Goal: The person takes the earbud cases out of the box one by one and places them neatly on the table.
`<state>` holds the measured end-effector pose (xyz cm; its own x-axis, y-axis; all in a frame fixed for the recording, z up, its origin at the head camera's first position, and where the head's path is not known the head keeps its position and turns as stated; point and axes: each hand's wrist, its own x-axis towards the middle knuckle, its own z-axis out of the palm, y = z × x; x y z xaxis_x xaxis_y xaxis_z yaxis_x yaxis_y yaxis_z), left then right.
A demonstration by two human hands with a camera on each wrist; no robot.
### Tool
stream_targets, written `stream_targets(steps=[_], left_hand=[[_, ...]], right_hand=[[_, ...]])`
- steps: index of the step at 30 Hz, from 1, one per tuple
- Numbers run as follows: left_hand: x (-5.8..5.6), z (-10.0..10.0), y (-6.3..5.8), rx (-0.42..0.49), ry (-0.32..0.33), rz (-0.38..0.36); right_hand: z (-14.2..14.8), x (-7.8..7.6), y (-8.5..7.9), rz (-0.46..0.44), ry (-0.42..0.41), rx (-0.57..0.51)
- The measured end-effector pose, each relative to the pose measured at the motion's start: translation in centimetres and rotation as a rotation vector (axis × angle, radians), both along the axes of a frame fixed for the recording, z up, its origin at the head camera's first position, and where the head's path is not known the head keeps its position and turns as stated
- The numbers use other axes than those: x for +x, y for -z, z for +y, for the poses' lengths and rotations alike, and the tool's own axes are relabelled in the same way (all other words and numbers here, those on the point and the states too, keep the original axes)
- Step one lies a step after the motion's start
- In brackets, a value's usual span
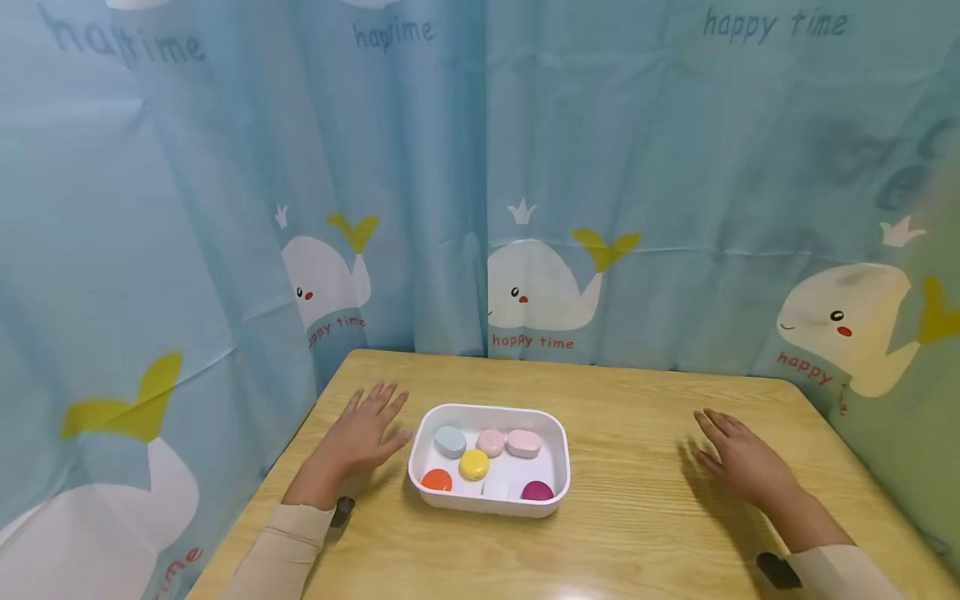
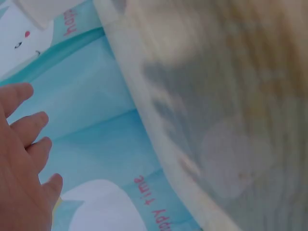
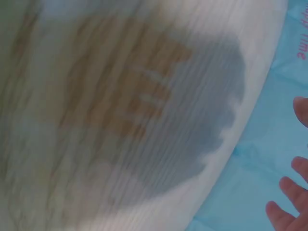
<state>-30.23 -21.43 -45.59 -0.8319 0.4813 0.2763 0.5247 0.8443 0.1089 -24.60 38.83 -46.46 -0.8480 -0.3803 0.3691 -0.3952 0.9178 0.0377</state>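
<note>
A white rectangular tray (image 1: 495, 505) with rounded corners holds several small pill-shaped pieces. Among them are a grey-blue oval (image 1: 450, 442), a round pink piece (image 1: 491, 442), an oblong pink piece (image 1: 523, 443) and a yellow disc (image 1: 474, 464). Along the near wall lie an orange piece (image 1: 437, 480), a white piece (image 1: 497, 488) and a magenta piece (image 1: 537, 491). My left hand (image 1: 363, 435) is just left of the tray, fingers spread, thumb toward its rim. Well to the right, my right hand (image 1: 742, 460) is over the table with fingers extended. Both hands hold nothing.
The light wooden table (image 1: 630, 533) carries the tray left of its middle. A blue curtain (image 1: 435, 167) printed with whales hangs close behind the table and along both sides. Dark wrist bands show at both sleeves, and shadows of the hands fall on the wood.
</note>
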Motion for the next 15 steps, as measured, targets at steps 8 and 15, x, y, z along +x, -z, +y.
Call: stream_targets(steps=[8,15], left_hand=[[0.5,0.9,0.4,-0.03,0.007,-0.008],[1.2,1.5,0.4,-0.095,0.037,-0.022]], right_hand=[[-2.3,-0.6,-1.0,-0.183,0.105,-0.224],[-5.5,-2.2,-2.0,-0.246,0.065,-0.352]])
